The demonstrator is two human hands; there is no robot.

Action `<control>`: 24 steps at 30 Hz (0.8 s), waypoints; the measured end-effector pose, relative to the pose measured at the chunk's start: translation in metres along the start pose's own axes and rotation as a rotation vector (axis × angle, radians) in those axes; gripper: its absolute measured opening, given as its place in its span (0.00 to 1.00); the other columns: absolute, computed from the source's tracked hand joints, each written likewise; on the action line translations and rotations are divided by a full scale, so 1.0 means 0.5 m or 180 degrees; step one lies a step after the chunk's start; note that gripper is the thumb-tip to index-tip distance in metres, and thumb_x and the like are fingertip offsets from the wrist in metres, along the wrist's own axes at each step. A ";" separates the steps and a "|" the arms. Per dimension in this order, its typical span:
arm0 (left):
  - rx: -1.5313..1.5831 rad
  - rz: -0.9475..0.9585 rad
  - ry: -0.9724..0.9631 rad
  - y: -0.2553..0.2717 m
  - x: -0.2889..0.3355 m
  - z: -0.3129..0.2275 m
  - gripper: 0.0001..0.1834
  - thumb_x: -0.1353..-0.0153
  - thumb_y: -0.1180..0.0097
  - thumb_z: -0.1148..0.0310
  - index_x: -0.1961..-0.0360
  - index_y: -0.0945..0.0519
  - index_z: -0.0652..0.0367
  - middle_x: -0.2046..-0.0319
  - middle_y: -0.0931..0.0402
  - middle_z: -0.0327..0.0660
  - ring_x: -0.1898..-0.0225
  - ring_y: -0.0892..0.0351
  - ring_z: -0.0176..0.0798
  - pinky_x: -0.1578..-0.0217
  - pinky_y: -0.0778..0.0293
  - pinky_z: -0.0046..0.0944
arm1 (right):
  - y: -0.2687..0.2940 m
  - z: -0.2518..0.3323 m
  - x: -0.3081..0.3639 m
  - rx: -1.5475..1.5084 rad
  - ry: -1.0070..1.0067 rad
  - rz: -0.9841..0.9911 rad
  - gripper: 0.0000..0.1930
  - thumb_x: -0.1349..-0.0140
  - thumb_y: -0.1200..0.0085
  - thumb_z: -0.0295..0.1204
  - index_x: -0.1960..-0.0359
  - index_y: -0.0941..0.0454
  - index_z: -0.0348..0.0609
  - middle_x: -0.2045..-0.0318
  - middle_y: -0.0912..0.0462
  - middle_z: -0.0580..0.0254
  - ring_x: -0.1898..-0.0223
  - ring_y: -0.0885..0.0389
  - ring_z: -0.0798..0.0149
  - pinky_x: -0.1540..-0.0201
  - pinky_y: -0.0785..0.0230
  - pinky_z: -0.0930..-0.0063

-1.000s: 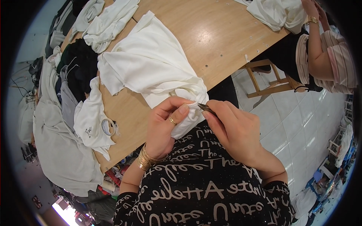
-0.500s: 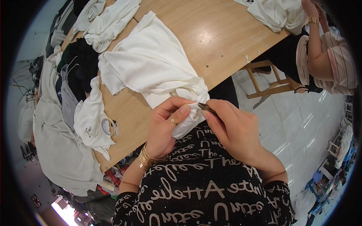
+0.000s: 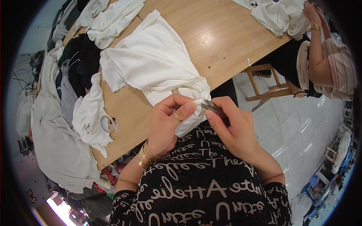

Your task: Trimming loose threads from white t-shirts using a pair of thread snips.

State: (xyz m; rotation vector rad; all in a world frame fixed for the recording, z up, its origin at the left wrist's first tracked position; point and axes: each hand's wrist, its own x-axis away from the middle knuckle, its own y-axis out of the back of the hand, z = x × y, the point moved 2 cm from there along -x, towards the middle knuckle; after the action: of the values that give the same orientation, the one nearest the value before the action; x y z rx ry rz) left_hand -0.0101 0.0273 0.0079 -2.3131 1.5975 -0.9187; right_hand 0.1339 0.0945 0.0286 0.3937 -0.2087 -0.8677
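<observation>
A white garment (image 3: 154,56) stretches over the table, its near end bunched up and hanging over the edge toward my lap. My left hand (image 3: 166,122) is closed on it, pinching a fold between thumb and forefinger. Dark metal thread snips (image 3: 215,107) are gripped in my right hand (image 3: 239,128), thumb on one side and fingers on the other. Their tips touch or nearly touch the fabric just beside my left fingertips. Whether the blades have thread between them is too small to tell.
On the wooden table (image 3: 203,34) lie white cloths (image 3: 115,24), a roll of tape (image 3: 107,123) and a white piece with dark lettering (image 3: 88,116). Grey and black clothes (image 3: 56,143) drape over the left edge. At right, a person handles white fabric (image 3: 281,17) beside a wooden stool (image 3: 264,86).
The snips have turned slightly and show more of their blades at the fabric. My right fingers have shifted a little on them. My left hand keeps its pinch.
</observation>
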 end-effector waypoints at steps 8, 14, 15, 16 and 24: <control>-0.0065 -0.0055 0.0011 0.002 0.004 -0.005 0.08 0.43 0.46 0.72 0.65 0.25 0.66 0.70 0.23 0.37 0.69 0.27 0.25 0.66 0.30 0.25 | 0.000 0.007 -0.003 0.0384 0.0350 -0.0166 0.09 0.45 0.47 0.29 0.66 0.31 0.39 0.77 0.24 0.57 0.82 0.25 0.57 0.81 0.35 0.72; -0.0483 0.0027 0.0100 -0.004 0.004 -0.020 0.12 0.43 0.48 0.75 0.57 0.26 0.67 0.66 0.25 0.39 0.66 0.28 0.25 0.63 0.31 0.24 | 0.001 0.002 -0.005 0.0483 0.0296 -0.0267 0.09 0.45 0.47 0.29 0.66 0.31 0.39 0.77 0.24 0.57 0.81 0.25 0.57 0.81 0.35 0.72; -0.0446 0.0156 0.0000 -0.006 0.002 -0.022 0.15 0.43 0.49 0.76 0.53 0.29 0.66 0.64 0.25 0.39 0.64 0.28 0.25 0.61 0.31 0.24 | 0.001 0.001 -0.006 0.0485 0.0297 -0.0263 0.09 0.45 0.47 0.29 0.66 0.31 0.39 0.77 0.24 0.57 0.81 0.25 0.57 0.81 0.35 0.72; -0.0408 0.0285 -0.0100 -0.009 0.002 -0.024 0.18 0.43 0.50 0.77 0.50 0.31 0.66 0.62 0.26 0.40 0.62 0.29 0.25 0.60 0.32 0.24 | 0.000 0.001 -0.006 0.0460 0.0251 -0.0274 0.09 0.45 0.47 0.29 0.66 0.31 0.39 0.77 0.24 0.57 0.81 0.25 0.57 0.80 0.35 0.72; -0.0640 0.0089 -0.0213 -0.003 0.009 -0.027 0.22 0.45 0.49 0.80 0.47 0.34 0.65 0.64 0.25 0.39 0.65 0.29 0.24 0.61 0.32 0.23 | 0.002 0.005 0.000 0.0625 0.0434 -0.0385 0.09 0.46 0.47 0.29 0.66 0.30 0.40 0.77 0.24 0.58 0.81 0.25 0.59 0.81 0.35 0.73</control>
State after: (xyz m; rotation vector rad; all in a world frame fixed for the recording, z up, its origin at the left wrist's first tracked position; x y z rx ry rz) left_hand -0.0157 0.0263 0.0212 -2.4160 1.7625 -0.6953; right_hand 0.1336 0.0942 0.0311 0.6520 -0.1452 -0.9385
